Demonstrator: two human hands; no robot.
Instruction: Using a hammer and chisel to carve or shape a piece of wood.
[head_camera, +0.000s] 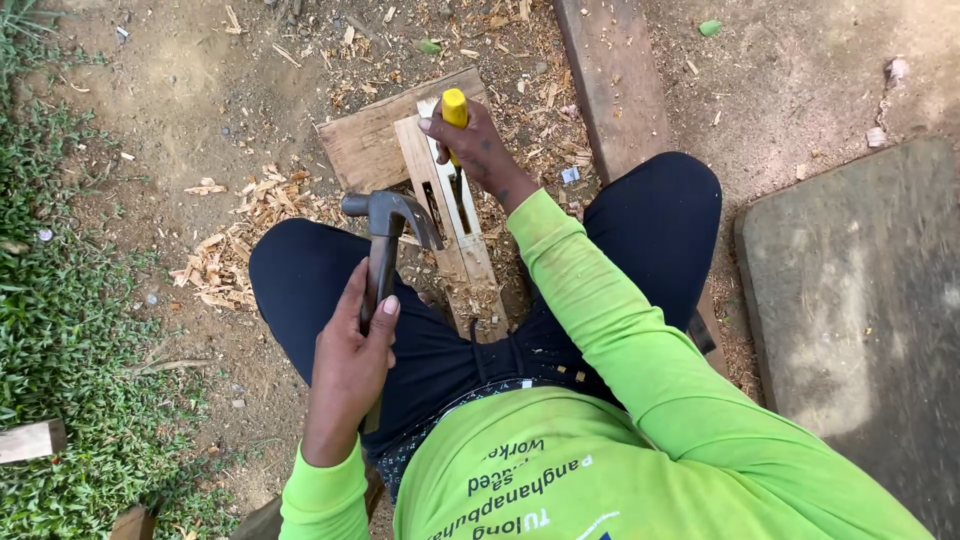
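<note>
Gripping claw hammer (385, 235) by its handle, left hand (350, 365) closed around it, head raised over my lap. Right hand (478, 150) wrapped around yellow-handled chisel (455, 125), blade set in slot of wooden piece (445, 215) lying between my knees on the wood chips (235, 235).

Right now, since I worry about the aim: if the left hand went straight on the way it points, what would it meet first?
Probably the flat board beyond the hammer head, just left of the slotted strip; its height above the board is unclear.
</note>
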